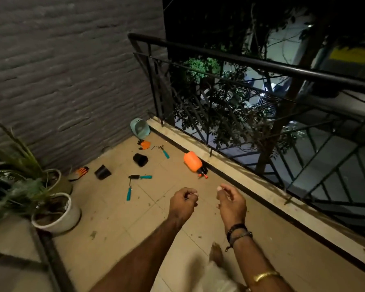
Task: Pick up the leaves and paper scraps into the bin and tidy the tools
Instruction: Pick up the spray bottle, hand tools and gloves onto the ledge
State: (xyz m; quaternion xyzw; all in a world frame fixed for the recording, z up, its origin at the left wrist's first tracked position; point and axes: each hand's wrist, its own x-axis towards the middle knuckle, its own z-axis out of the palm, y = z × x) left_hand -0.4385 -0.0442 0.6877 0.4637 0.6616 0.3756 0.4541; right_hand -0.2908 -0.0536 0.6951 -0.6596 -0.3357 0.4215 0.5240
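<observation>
A bare foot (216, 253) is standing on the tiled floor (114, 218) at 6 o'clock. Just ahead of it the left hand (183, 202) and right hand (231, 202) are hovering side by side, both with fingers curling inward; I cannot tell whether either is pinching anything. From the hands, a leaf scrap (92, 234) is lying at 8 o'clock, near a white plant pot (72, 216). At 10 o'clock a teal-handled trowel (139, 177) is lying just beside a second teal-handled tool (129, 189). An orange spray bottle (193, 162) is lying on its side at 12 o'clock against the kerb. Farther off, a hand rake (163, 150) is lying flat, and at 11 o'clock the teal bin (140, 128) is lying tipped over in the far corner below the railing (240, 60).
</observation>
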